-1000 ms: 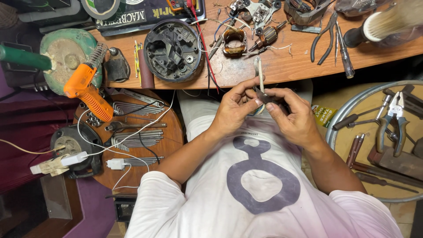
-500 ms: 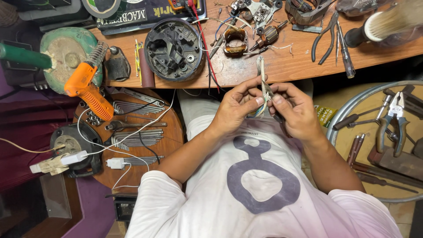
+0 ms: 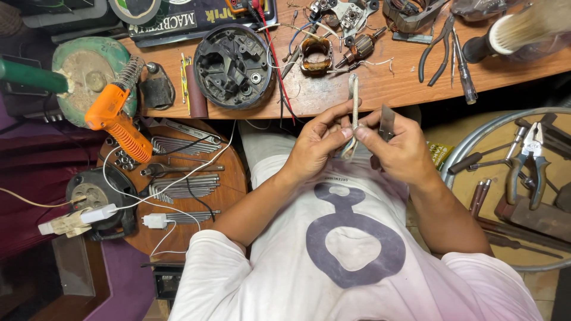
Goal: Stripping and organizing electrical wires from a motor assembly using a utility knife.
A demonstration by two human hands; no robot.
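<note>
A thin white braided strip point(image 3: 354, 98) stands upright in front of my chest, its top reaching the edge of the wooden bench point(image 3: 380, 89). My left hand point(image 3: 315, 145) pinches it from the left with thumb and forefinger. From the right, my right hand point(image 3: 401, 148) pinches it at the same height. A small flat grey blade point(image 3: 387, 120) sticks up between the fingers of that hand. The strip's lower end is tucked behind my fingers.
On the bench lie a black round motor housing point(image 3: 233, 58), a wound stator point(image 3: 315, 56), an armature point(image 3: 363, 46), pliers point(image 3: 437, 47) and a screwdriver point(image 3: 464, 74). An orange soldering gun point(image 3: 113, 122) overhangs a round stool point(image 3: 229, 178) with hex keys. A metal tray point(image 3: 476, 142) holding tools sits right.
My fingertips have closed together on the strip, which now stands more upright. The right hand has turned so that the blade points up.
</note>
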